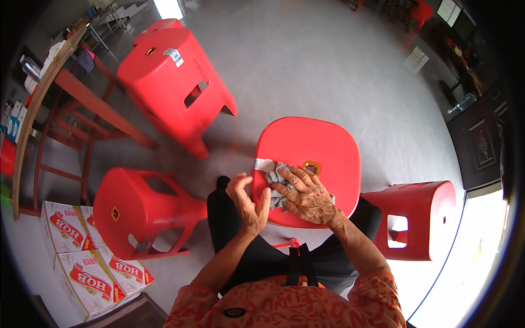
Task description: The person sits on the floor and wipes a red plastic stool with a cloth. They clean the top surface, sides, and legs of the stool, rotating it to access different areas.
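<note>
Currently your right hand [306, 198] presses the grey cloth [276, 186] flat, fingers spread, on the red stool [322, 147] between your knees; left hand [249, 205], open, steadies its rim. Hard rubbing could tip the stool.

cloth [277, 183] on stool [314, 147] before person, tipped stools [147, 210] left, boxes [87, 262] far left, table [60, 93] behind

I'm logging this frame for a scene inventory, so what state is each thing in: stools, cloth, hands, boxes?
Stool in front: upright, seat facing up.
Grey cloth: crumpled, pressed on the seat.
Right hand: flat on the cloth.
Left hand: open, at the seat's edge.
Stacked stools: tipped over on the floor.
Stool at left: lying on its side.
Stool at right: lying on its side.
Cardboard boxes: closed, on the floor.
</note>
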Demonstrator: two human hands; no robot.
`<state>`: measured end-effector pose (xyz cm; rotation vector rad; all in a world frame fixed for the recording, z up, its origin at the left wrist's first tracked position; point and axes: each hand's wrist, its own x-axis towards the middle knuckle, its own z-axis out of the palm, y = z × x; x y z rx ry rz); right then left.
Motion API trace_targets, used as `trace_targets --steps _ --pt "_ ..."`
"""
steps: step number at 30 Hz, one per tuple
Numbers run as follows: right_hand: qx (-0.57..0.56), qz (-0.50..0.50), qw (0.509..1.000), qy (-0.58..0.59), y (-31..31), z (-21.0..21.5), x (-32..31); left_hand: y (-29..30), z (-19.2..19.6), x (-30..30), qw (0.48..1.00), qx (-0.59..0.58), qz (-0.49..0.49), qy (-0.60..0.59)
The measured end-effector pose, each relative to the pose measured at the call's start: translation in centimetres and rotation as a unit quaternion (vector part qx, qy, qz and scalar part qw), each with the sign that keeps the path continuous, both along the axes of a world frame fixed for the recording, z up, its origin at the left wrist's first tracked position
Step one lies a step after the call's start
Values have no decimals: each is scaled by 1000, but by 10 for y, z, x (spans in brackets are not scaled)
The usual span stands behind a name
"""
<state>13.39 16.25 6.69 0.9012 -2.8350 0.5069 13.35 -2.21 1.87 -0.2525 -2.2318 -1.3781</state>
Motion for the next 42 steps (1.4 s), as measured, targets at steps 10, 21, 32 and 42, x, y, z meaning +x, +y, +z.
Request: trace_targets --steps 10,21,32,42 --pt "10 -106 992 67 -18 -17 -90 -7 -19 -9 883 300 -205 -295" --pt "-3 -61 996 67 -40 -19 -94 -7 -45 -16 875 358 -145 -293" --pt "-13 44 999 -21 -46 -4 13 -26 -83 -49 455 679 -438 -375" --pt "-23 -40 998 51 -86 -13 -77 -14 -82 -43 916 244 -91 -305"
